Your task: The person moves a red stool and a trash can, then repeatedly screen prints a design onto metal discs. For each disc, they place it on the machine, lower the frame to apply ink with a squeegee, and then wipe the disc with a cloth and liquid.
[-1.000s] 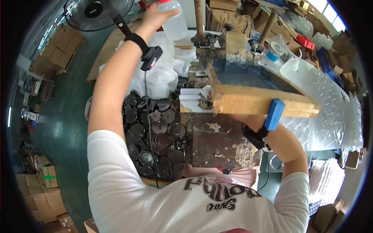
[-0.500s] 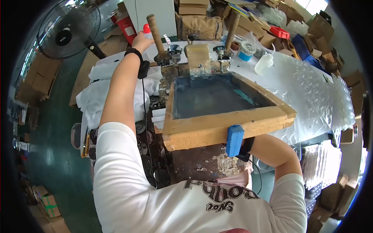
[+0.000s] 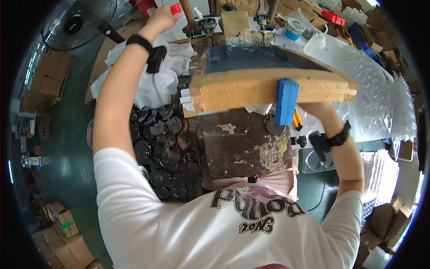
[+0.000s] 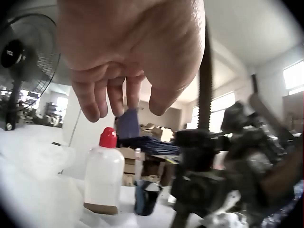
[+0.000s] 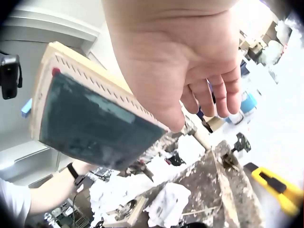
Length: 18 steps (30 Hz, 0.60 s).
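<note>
My left hand [image 3: 162, 19] reaches to the far left of the table. In the left wrist view its fingers hang loosely above a translucent bottle [image 4: 103, 175] with a red cap, which stands upright on the table. A wood-framed mesh screen [image 3: 268, 89] is tilted up at the middle, a blue block [image 3: 286, 101] on its front edge. Beside the screen's right underside is my right hand [image 3: 317, 112], partly hidden by the frame. The right wrist view shows its fingers extended, slightly bent, holding nothing. A yellow utility knife [image 5: 278, 187] lies near it.
Black discs [image 3: 156, 127] cover the left of the bench, with white plastic sheeting [image 3: 156, 85] behind them. A fan [image 3: 74, 24] stands at back left. At the right are a tub [image 3: 293, 29], a white bottle [image 3: 316, 42] and bubble wrap [image 3: 380, 96].
The left hand held the red-capped bottle up, lowered it to the table and has let go. My right hand has come out from under the screen toward the right.
</note>
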Available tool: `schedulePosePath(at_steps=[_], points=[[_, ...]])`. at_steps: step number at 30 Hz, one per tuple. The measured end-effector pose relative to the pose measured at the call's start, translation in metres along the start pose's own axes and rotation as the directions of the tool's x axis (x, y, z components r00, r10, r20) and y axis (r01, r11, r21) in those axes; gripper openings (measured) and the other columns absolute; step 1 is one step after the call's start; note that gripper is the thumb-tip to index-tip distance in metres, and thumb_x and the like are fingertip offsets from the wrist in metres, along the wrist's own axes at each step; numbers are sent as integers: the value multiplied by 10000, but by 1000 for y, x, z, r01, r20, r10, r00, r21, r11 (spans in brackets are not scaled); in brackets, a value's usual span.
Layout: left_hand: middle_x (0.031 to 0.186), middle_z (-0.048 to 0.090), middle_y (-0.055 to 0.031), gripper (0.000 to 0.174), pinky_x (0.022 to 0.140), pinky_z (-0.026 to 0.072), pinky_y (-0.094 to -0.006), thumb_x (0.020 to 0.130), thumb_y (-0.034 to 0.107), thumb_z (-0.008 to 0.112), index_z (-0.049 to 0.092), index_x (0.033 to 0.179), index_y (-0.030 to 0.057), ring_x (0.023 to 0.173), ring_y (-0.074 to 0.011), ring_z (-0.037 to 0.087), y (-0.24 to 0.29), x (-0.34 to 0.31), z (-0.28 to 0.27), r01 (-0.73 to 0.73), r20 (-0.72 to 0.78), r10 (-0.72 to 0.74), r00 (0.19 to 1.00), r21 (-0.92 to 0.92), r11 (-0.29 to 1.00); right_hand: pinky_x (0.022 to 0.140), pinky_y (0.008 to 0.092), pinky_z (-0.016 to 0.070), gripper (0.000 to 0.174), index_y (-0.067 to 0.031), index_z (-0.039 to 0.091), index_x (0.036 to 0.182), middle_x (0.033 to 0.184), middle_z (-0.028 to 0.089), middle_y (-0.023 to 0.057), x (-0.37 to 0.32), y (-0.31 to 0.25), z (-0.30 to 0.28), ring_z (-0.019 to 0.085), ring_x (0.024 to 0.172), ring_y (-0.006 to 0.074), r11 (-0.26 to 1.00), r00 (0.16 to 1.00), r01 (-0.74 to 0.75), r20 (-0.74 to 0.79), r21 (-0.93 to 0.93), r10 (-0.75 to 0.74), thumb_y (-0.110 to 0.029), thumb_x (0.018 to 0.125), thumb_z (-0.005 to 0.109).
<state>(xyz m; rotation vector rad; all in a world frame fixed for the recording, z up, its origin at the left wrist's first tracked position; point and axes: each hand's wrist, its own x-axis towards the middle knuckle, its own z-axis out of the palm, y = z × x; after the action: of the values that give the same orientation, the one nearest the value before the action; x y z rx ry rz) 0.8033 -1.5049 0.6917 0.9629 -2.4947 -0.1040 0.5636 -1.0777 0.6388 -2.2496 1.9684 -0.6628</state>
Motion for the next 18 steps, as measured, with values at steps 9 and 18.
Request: schedulePosePath(at_steps=[9, 18], points=[[1104, 508, -178, 411, 869, 402, -368, 816, 291, 534, 481, 1114, 13, 1030, -303, 490, 142, -230, -67, -242, 314, 303, 899, -221, 945, 724, 268, 455, 236, -30, 553, 1038, 974, 609, 72, -17, -43, -91, 570, 846, 163, 901, 897, -329, -203, 283, 392, -76, 808, 569], [1371, 227, -195, 754, 1048, 130, -413, 853, 558, 290, 204, 1320, -29, 1281, -313, 195, 158, -236, 8, -577, 406, 470, 784, 195, 793, 862, 258, 410, 391, -61, 513, 1155, 1099, 574, 66, 16, -84, -110, 537, 1015, 170, 1000, 951, 6, -309, 10, -3, 58, 783, 513]])
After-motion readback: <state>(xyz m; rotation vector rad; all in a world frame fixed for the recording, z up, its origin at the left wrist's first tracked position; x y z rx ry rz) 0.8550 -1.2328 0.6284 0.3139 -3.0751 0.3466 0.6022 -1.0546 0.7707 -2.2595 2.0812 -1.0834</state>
